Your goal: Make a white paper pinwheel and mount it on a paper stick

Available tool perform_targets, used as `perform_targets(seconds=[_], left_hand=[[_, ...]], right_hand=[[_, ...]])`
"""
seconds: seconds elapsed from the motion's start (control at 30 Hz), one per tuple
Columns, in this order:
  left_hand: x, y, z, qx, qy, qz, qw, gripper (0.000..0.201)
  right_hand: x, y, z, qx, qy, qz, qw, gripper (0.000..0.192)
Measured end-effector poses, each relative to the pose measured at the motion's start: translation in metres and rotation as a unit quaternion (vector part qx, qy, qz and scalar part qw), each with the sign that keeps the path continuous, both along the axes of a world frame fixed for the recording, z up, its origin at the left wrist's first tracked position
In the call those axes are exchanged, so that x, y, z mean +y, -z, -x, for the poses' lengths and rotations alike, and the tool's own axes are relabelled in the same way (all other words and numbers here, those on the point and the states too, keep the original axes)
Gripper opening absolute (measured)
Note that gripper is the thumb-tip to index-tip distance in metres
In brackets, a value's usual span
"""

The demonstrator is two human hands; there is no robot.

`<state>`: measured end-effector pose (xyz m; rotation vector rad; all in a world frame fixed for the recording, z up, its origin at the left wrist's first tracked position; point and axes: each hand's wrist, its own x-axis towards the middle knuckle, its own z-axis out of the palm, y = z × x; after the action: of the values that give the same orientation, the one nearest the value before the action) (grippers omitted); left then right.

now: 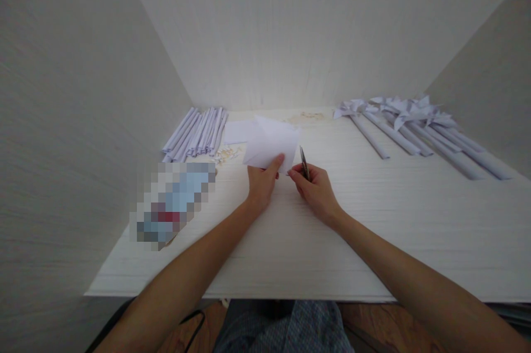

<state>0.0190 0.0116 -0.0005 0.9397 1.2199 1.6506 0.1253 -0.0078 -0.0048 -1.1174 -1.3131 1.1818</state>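
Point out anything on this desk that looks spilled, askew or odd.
Small paper scraps lie scattered beside the rolled paper tubes at the back left, and a faint brownish patch marks the desk by the back wall. The paper pinwheels lie in a loose heap. Nothing looks damaged.

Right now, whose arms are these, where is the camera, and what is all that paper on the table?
The arms belong to one person. The camera sits on that person's head and looks down, so you see what they see. The left hand pinches a folded white sheet of paper. The right hand holds small scissors, blades pointing away, beside the sheet. On the white table, far left, lies a bundle of rolled paper sticks. Far right lie finished paper pinwheels on paper stems. Tiny paper scraps lie near the sticks. A blurred-out thing lies at the left.
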Motion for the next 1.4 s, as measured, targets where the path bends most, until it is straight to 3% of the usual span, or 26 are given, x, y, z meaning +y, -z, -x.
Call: perform_targets(seconds=[0.17, 0.3, 0.53, 0.83, 1.4], left_hand=[[0.0049, -0.0041, 0.0045, -0.082, -0.042, 0.036, 0.995, 0.032], [0.0054, -0.0052, 0.0058, -0.105, -0.018, 0.041, 0.993, 0.028], [0.0005, -0.0033, 0.0005, -0.059, 0.058, 0.004, 0.997, 0.022], [0.0022, -0.0006, 0.0026, -0.027, 0.040, -0.005, 0.999, 0.021], [-0.0010, -0.0015, 0.0004, 0.012, 0.068, -0.008, 0.998, 0.019]], right_hand=[[-0.0006, -0.0005, -0.0002, -0.026, 0.006, -0.006, 1.000, 0.017], [0.0013, 0.0016, -0.0004, -0.005, 0.029, -0.004, 1.000, 0.017], [0.0024, 0.0010, -0.0003, 0.005, 0.029, -0.001, 1.000, 0.013], [0.0010, -0.0011, -0.0006, 0.000, 0.018, -0.013, 1.000, 0.017], [0.0049, 0.0038, -0.0017, 0.004, 0.028, -0.004, 1.000, 0.027]])
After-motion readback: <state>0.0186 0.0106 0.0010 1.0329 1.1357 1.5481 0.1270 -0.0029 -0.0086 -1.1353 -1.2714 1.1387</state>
